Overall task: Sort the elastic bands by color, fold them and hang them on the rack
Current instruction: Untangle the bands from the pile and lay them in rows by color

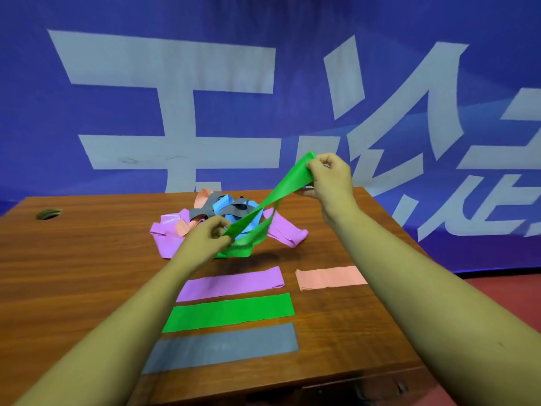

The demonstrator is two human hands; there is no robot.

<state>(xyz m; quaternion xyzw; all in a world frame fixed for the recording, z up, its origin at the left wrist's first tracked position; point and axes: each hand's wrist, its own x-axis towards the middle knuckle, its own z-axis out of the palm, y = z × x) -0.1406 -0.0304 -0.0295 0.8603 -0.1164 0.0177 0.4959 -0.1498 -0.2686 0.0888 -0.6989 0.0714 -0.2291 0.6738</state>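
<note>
Fingers (317,164) of right hand (329,178): curled, pinching the upper end of a loose green elastic band (281,189), raised above the counter's far edge.
Fingers (221,227) of left hand (209,237): curled, pinching the same band lower down, just in front of the pile.
Green band: pulled slanting between both hands; its slack loop droops to the counter.
Pile: tangled purple, blue, grey and pink elastic bands (231,210), mid-counter.
Folded strips: flat purple strip (231,284), flat green strip (228,313) and flat grey strip (222,345) in a near column; flat pink strip (330,277) just right of the purple one.
Counter: brown wood-grain counter (73,259), round cable hole (48,213) far left.
Backdrop: blue banner (263,22) with large pale characters.
</note>
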